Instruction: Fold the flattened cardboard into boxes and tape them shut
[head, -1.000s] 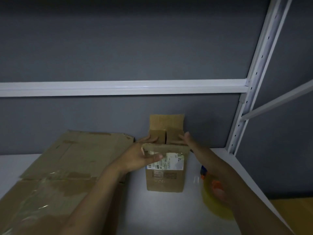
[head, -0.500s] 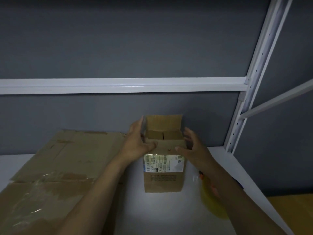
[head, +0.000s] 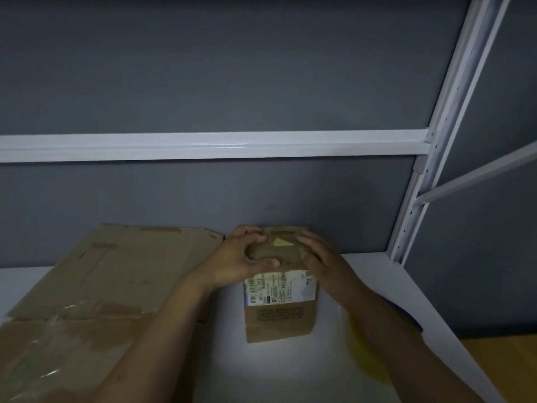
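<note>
Standing just right of the flattened cardboard [head: 101, 286], the small box [head: 280, 318] was gripped atop by the left hand [head: 247, 257] and pressed flat-fingered by the right hand [head: 319, 260]; untaped flaps [head: 283, 253] could spring open once released.

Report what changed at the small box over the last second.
The rear flap of the small box, upright a second ago, now lies folded down, closing the top. The left hand moved onto the top's left corner and grips it, thumb on the front. The right hand slid from the side onto the top and presses it. The box, the flattened cardboard and the blurred yellow object stayed put.
</note>
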